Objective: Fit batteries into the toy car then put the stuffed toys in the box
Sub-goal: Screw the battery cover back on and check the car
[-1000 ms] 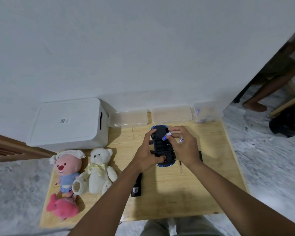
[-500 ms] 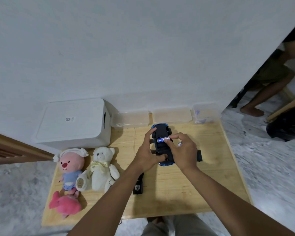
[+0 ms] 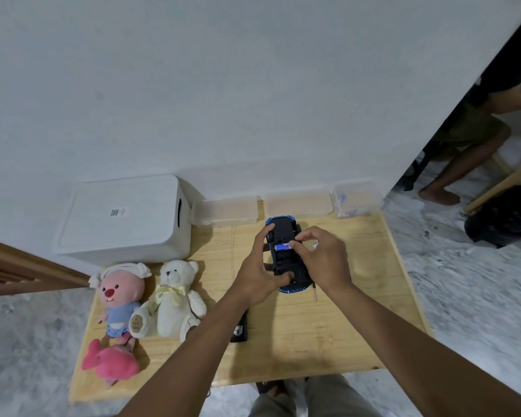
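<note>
Head view: the battery [image 3: 281,247], lifted clear a second ago, now lies in the upturned toy car [image 3: 283,231] at the table's far middle. The right hand [image 3: 324,260] pinches its end, seating it, while the left hand [image 3: 257,276] clamps the car. The stuffed toys [image 3: 175,296] wait at the left, near the box [image 3: 124,218].

One toy car [image 3: 285,263], black underside, blue bodywork at both ends. One battery [image 3: 281,247], blue. One box [image 3: 124,218], plain white, with a small black-printed code label on the lid. One pink-faced plush [image 3: 119,296], red nose, white cap, light blue top. One teddy bear [image 3: 175,296], cream-white, pale yellow bow. One pink plush [image 3: 112,361], bright pink throughout. One remote [image 3: 239,331], black with a white emblem. Three containers [image 3: 226,210], translucent and colourless; the rightmost shows blue contents. One desk [image 3: 328,326], light wood, fine grain. Floor [image 3: 463,281], grey-white marbling.
</note>
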Demonstrator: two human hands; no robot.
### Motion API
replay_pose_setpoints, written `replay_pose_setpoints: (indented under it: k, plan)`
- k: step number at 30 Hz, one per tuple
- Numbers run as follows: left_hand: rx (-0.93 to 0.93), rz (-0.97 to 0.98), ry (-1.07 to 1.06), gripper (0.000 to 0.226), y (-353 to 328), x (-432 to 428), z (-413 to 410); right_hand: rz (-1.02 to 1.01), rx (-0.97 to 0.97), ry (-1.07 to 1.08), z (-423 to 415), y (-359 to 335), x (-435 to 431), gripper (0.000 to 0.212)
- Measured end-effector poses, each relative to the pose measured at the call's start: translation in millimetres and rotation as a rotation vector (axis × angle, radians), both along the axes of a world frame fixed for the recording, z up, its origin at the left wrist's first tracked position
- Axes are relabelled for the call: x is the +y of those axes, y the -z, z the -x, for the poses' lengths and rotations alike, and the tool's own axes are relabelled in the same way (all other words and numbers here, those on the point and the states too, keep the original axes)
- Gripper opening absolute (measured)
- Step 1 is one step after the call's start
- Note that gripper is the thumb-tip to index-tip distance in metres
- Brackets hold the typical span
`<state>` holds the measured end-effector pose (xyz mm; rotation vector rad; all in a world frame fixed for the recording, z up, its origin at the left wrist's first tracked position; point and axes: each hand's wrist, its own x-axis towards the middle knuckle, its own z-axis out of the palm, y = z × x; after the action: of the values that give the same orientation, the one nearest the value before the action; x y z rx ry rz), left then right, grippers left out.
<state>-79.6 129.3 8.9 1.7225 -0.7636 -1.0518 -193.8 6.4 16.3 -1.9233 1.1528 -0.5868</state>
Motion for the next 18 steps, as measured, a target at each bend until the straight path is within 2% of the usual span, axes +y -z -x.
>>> replay_pose_setpoints:
  k: [2,6,9,12,16,18]
  plan:
    - [-0.009,-0.012,0.02,0.106,-0.6,0.8,0.3,-0.023,0.016,-0.043,4.4,-1.0,-2.9,0.018]
    - [0.021,-0.031,0.011,0.106,3.9,0.5,2.4,-0.104,0.012,-0.083,14.6,-7.1,-7.5,0.01]
    - [0.031,-0.053,0.005,0.106,8.5,1.0,5.0,-0.23,0.021,-0.146,16.5,-11.6,-12.0,0.015]
    - [0.03,-0.061,0.018,0.106,9.5,0.6,7.9,-0.328,0.07,-0.207,14.6,-16.0,-15.4,0.007]
    - [0.041,-0.068,0.027,0.105,9.1,0.0,8.6,-0.393,0.158,-0.281,12.5,-20.5,-19.4,0.009]
    - [0.048,-0.067,0.028,0.105,8.7,0.3,8.0,-0.452,0.189,-0.322,9.8,-25.4,-19.5,0.02]
